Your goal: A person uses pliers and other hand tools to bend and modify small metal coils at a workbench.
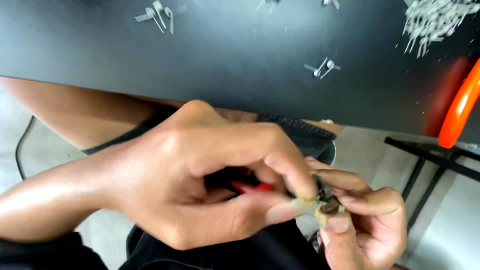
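Observation:
My left hand (200, 185) is curled in front of me, below the table's edge, with finger and thumb pinching a small pale and dark part (325, 206). A red bit (252, 187) shows inside its palm; what it belongs to is hidden. My right hand (367, 220) holds the same small part from the right, thumb and fingers closed round it. Both hands meet over my lap. The part is blurred and too small to tell its shape.
A black table (240, 65) fills the top of the view. Small pale plastic pieces (159, 15) lie on it in little groups (322, 67), with a heap (435, 20) at the far right. An orange handle (460, 107) sticks in at the right edge. A black frame (430, 160) stands on the floor.

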